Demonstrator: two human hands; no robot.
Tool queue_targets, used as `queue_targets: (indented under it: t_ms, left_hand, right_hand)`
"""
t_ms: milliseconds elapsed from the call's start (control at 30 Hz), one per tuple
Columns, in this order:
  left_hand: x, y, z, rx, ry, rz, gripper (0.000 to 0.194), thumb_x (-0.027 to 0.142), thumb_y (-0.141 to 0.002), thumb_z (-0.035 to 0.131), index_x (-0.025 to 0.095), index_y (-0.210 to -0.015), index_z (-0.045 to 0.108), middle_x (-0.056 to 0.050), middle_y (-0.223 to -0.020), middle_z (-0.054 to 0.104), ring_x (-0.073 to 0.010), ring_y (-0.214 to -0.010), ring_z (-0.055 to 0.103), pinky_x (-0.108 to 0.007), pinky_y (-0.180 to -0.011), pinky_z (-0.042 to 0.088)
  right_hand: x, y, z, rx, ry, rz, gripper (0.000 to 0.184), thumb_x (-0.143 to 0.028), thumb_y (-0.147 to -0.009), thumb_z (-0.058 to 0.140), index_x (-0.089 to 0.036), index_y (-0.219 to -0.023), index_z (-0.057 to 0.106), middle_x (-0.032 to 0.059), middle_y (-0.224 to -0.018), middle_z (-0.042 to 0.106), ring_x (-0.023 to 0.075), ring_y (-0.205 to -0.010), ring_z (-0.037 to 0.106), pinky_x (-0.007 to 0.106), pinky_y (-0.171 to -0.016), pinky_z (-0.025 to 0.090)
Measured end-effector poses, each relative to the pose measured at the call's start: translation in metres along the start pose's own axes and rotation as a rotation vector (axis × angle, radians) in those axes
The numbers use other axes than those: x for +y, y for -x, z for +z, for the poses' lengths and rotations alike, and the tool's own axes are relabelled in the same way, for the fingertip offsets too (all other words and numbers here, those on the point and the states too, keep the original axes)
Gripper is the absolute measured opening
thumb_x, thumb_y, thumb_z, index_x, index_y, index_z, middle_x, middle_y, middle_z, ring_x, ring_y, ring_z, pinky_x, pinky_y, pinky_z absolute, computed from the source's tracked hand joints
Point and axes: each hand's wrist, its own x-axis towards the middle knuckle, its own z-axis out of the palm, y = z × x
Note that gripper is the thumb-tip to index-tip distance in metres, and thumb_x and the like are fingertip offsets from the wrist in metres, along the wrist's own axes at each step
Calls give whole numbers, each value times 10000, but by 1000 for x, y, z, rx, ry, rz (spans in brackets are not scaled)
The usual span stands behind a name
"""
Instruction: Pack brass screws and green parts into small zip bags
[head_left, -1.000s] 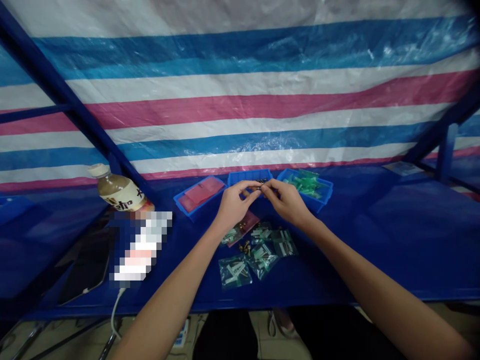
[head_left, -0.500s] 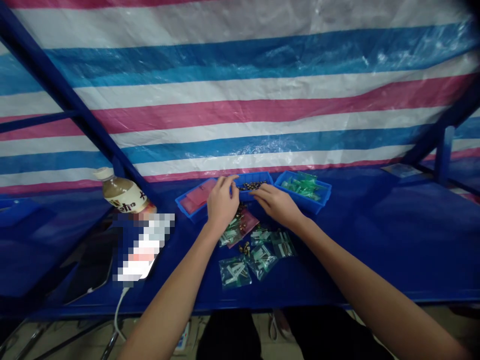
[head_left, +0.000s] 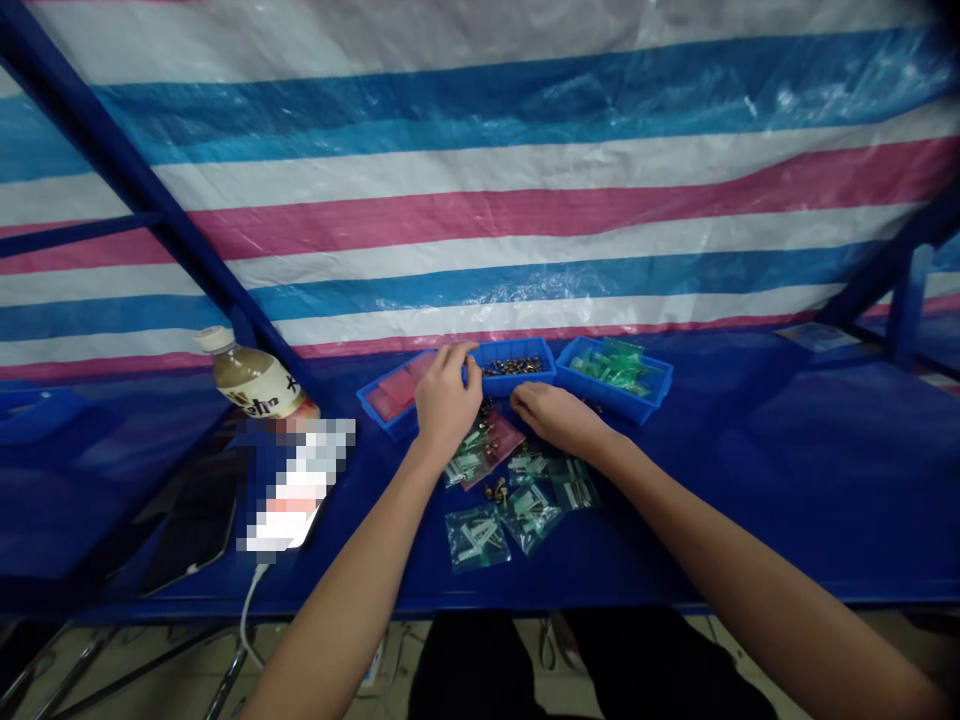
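My left hand [head_left: 448,398] is at the left end of the middle blue bin [head_left: 531,379], which holds small brass-coloured metal pieces [head_left: 514,366]. Its fingers are stretched out with the thumb apart, and nothing shows in them. Just in front of that bin, my right hand [head_left: 556,412] is low over the table with its fingers closed together; whatever they hold is hidden. Below the hands lie a red plastic bag [head_left: 501,448], several clear bags with pale strips and metal pins [head_left: 478,537], and a small pile of brass-coloured pieces [head_left: 496,490].
A blue bin of red bags [head_left: 391,425] stands left, another of green bags [head_left: 619,366] right. Further left are a drink bottle [head_left: 259,378], a blurred-out phone with a white cable [head_left: 251,605], and a dark tablet-like slab [head_left: 191,525]. Striped sheeting [head_left: 517,225] hangs behind.
My right hand has come back from the middle bin to the table in front of it, with its fingers drawn closer together. My left hand has stayed nearly in place.
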Motion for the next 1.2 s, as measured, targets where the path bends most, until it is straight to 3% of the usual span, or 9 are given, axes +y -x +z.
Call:
queue_targets:
  t_ms: [200, 333, 433, 567, 700, 833, 1033, 1200]
  left_hand:
    - [1, 0, 0, -21, 15, 19, 269, 220, -954, 431, 206, -1138, 627, -69, -1083, 664, -173, -828, 613, -297, -783, 459]
    - [2, 1, 0, -55, 7, 28, 265, 216, -945, 447, 209, -1138, 627, -63, -1053, 670, -174, -810, 614, -291, -760, 462]
    - [1, 1, 2, -73, 11, 29, 261, 214, -938, 463, 214, -1139, 630, -62, -1037, 670, -176, -806, 617, -290, -749, 462]
    - [2, 2, 4, -82, 96, 42, 246, 217, -954, 447, 206, -1098, 645, -55, -1017, 683, -171, -811, 625, -289, -757, 462]
    - [7, 5, 9, -200, 294, 86, 237, 285, -976, 437, 192, -1052, 642, -28, -875, 695, -124, -631, 578, -254, -631, 440]
    - [12, 9, 14, -248, 406, 126, 226, 357, -932, 549, 189, -1065, 619, -28, -904, 672, -107, -612, 550, -244, -609, 440]
    - [12, 12, 17, -247, 406, 132, 127, 271, -916, 586, 215, -1027, 609, -2, -927, 643, -98, -658, 555, -233, -650, 449]
    - [14, 11, 15, -261, 350, 129, 133, 301, -931, 559, 220, -1027, 603, -16, -935, 636, -117, -683, 566, -245, -670, 457]
  right_hand:
    - [-7, 2, -9, 167, -137, 8, 55, -134, -883, 501, -166, -875, 545, 29, -795, 603, 141, -703, 533, 253, -662, 367]
    - [-4, 4, -5, 168, -277, 12, 60, -125, -824, 541, -180, -849, 540, -25, -658, 561, 119, -589, 515, 241, -584, 352]
    - [-3, 4, -4, 234, -443, 46, 50, -139, -808, 559, -186, -823, 552, -31, -635, 579, 116, -568, 550, 237, -576, 406]
    - [-5, 3, -8, 401, -771, 128, 81, -254, -847, 595, -191, -897, 597, 27, -776, 684, 160, -698, 662, 291, -663, 526]
    - [-5, 4, -12, 457, -1105, 162, 164, -341, -870, 607, -189, -931, 609, 35, -758, 692, 175, -696, 680, 329, -659, 565]
    - [-3, 4, -11, 500, -1098, 178, 179, -354, -863, 628, -185, -922, 623, 14, -713, 653, 143, -628, 632, 281, -566, 524]
    - [-2, 4, -5, 450, -1022, 206, 229, -414, -904, 557, -189, -946, 566, 24, -782, 622, 133, -643, 594, 247, -527, 469]
    - [-3, 6, -7, 415, -777, 220, 223, -408, -960, 436, -199, -965, 514, 42, -838, 615, 155, -719, 591, 255, -588, 442]
